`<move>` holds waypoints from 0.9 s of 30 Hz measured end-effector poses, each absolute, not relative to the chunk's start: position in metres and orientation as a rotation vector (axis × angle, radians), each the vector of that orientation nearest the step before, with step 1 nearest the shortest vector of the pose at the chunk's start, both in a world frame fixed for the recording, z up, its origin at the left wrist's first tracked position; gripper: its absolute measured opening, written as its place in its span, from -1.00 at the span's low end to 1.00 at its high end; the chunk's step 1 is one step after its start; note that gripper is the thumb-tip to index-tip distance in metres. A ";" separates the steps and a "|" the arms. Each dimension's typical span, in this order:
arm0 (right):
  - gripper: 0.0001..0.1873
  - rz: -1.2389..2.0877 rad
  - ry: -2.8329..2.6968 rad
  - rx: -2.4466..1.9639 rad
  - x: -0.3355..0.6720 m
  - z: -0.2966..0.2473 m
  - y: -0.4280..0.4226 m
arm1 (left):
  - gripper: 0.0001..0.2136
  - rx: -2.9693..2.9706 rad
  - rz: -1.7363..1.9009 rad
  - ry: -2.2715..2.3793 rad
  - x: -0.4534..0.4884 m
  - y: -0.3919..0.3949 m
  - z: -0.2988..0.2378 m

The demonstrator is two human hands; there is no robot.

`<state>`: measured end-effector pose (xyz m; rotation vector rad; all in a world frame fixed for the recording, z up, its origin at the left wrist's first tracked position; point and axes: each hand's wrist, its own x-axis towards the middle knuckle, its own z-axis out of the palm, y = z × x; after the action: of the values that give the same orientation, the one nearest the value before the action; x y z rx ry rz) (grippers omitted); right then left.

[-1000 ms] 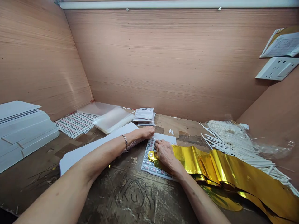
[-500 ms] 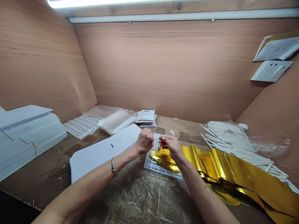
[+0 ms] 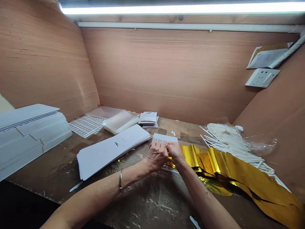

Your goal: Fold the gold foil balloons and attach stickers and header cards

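My left hand (image 3: 157, 156), with a silver bracelet at the wrist, is closed, knuckles up. My right hand (image 3: 175, 152) is closed too and touches it at the fingers. What the fingers hold, if anything, is hidden. Long strips of shiny gold foil (image 3: 214, 162) run from the right edge of the table to just behind and under my hands; their near end is mostly covered. Beneath lies a sheet of small printed stickers (image 3: 164, 137), showing above the knuckles. Left of my hands rests a fanned stack of white paper (image 3: 107, 152).
White cartons (image 3: 33, 133) are stacked at the left. Behind are another sticker sheet (image 3: 87, 126), a clear plastic stack (image 3: 121, 121) and printed cards (image 3: 148, 118). Many white sticks (image 3: 228, 143) lie at the right. A white strip (image 3: 194, 222) is near the front edge.
My hands have come down and together; before, they were apart above the foil's end. A white strip now shows near the front edge. The view has shifted slightly.
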<state>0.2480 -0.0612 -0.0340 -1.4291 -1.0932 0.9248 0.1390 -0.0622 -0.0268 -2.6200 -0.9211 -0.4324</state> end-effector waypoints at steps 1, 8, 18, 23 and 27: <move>-0.83 0.958 -1.100 -1.451 0.253 -0.031 -0.062 | -0.85 -2.631 -0.477 -0.926 0.133 -0.064 -0.024; -0.93 1.057 -1.532 -1.795 0.287 -0.021 -0.055 | -0.73 -2.666 -0.440 -1.240 0.081 -0.065 -0.024; -0.90 1.009 -1.720 -1.981 0.271 -0.040 -0.040 | -0.74 -2.878 -0.275 -1.167 0.077 -0.073 -0.058; -0.94 0.951 -1.803 -2.011 0.274 -0.050 -0.031 | -0.74 -2.892 -0.319 -1.111 0.079 -0.072 -0.059; -0.92 0.948 -1.816 -2.043 0.274 -0.054 -0.029 | -0.74 -2.888 -0.327 -1.104 0.081 -0.071 -0.059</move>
<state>0.2735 -0.0294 -0.0539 -2.0430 -1.8158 0.9480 0.0807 -0.0712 -0.0586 -2.8876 -1.1044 -0.3268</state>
